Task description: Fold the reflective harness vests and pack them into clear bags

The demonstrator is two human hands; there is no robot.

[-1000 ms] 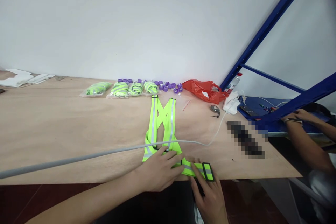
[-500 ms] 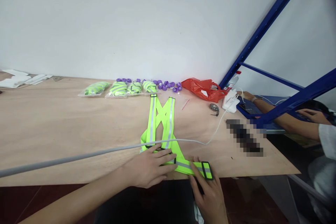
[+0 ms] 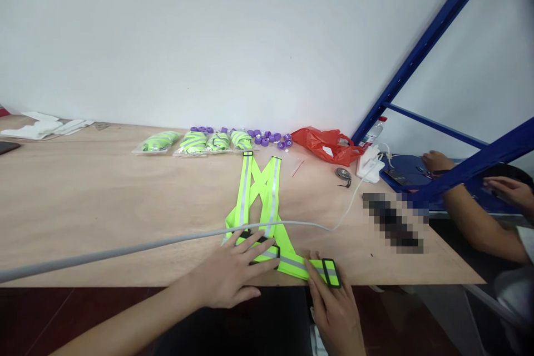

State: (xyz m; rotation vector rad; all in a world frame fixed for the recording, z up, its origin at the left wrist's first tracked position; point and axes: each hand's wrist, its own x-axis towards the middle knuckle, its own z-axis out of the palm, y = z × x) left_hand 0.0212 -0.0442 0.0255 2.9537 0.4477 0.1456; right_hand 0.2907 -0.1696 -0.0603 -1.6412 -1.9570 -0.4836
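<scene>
A neon yellow-green reflective vest (image 3: 273, 194) with silver stripes lies on the table near its front edge, its two upper straps crossing behind. My left hand (image 3: 227, 272) rests palm down across the vest's waist belt, fingers spread and flat, beside a black buckle. At the belt's right end, my right hand (image 3: 336, 308) grips the strap near a black slider (image 3: 331, 273). Its fingers go around the strap, some partly hidden beneath it. A grey cable (image 3: 167, 243) runs over the vest.
Bagged vests (image 3: 194, 143) and purple rolls (image 3: 273, 137) line the wall. Rightward are a red plastic bag (image 3: 325, 144), a tape measure (image 3: 343, 174), a white power strip (image 3: 370, 166), a bottle (image 3: 376, 130) and a blue frame (image 3: 434, 47). Another person's arm (image 3: 479, 222) is at far right.
My left hand has slid slightly left and spread over the belt, uncovering more of its buckle. My right hand keeps its place on the strap. The other person's arm has shifted right.
</scene>
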